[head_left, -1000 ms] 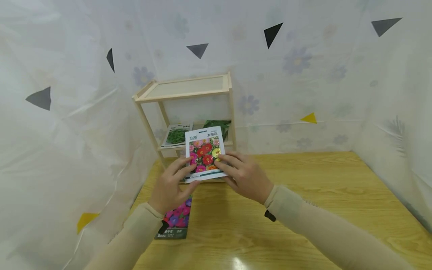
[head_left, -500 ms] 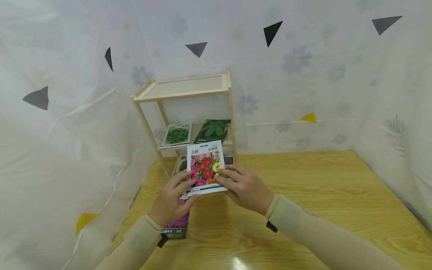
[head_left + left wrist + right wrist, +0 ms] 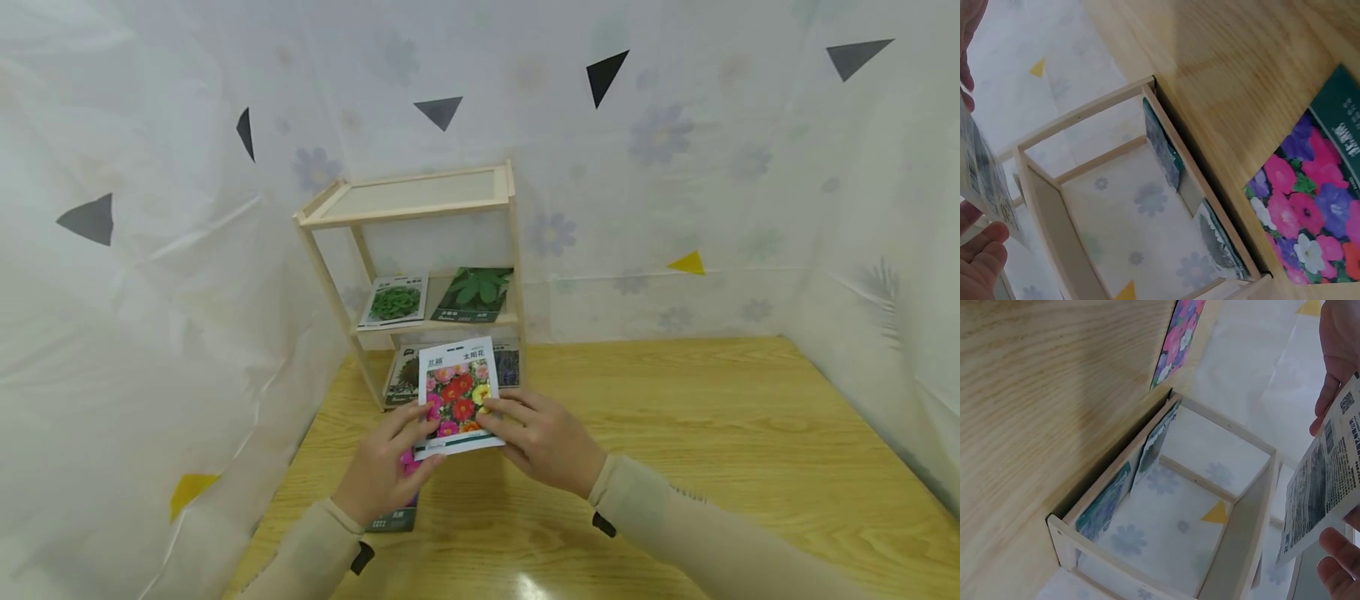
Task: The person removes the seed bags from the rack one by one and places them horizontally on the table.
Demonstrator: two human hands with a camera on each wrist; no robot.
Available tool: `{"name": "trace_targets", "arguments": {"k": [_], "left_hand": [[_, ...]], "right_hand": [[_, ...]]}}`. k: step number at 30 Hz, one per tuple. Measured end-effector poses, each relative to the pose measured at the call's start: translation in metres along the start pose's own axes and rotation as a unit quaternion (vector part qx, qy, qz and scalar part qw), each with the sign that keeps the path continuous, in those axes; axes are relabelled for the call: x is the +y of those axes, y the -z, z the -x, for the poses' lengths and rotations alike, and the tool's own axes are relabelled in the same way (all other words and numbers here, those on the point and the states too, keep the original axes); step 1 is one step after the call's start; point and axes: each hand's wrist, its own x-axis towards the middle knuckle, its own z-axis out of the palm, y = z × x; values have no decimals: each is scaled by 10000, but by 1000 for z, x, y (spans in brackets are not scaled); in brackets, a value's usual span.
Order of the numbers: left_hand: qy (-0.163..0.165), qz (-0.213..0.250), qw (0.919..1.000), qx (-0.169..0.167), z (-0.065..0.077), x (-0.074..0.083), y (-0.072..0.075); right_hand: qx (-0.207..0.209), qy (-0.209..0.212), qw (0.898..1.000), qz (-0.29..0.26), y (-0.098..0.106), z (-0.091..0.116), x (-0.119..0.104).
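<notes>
Both hands hold a white seed packet [image 3: 459, 392] with bright red, pink and yellow flowers on its front. My left hand [image 3: 386, 467] pinches its lower left edge, and my right hand [image 3: 543, 437] grips the lower right edge, fingers on the printed face. Tilted toward me, the packet is above the table in front of a small wooden shelf [image 3: 412, 214]. In the right wrist view the packet's back [image 3: 1322, 481] shows printed text and a code. Partly hidden under my left hand, a petunia seed packet [image 3: 396, 518] lies on the table.
On the middle shelf lie a white packet [image 3: 393, 302] with green leaves and a dark green packet [image 3: 474, 293]. The bottom shelf bears two more packets, partly covered by the held one. White patterned sheeting [image 3: 750, 200] stands behind the wooden table [image 3: 675, 467].
Both hands have drawn the held packet down and toward me, away from the shelf. The middle-shelf dark packet and the bottom-shelf packets have come into view.
</notes>
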Motion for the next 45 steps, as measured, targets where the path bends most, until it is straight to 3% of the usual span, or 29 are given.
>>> {"name": "trace_targets", "arguments": {"k": [9,17,28,35,39,45], "left_hand": [[87,105,9996,-236,13,-3,-10],[452,-94,9969,-643,26,1,-14],[431,-170,9958,-787,35,0,-21],[591,-13,9935,-976,47,-5,-27],[789,11,9895,-1210,54,-9,-32],[1186,-23,9752,-1868,58,-11,-38]], "right_hand": [[-108,-104,9998,-122,-15,11,-6],[-453,-234,9985,-192,-25,22,-15],[-584,-469,9955,-576,-41,35,-22],[-876,-605,9919,-700,-50,38,-28],[-1238,-879,9837,-959,-53,40,-33],[-1774,-1139,9707,-1154,-56,43,-39]]}}
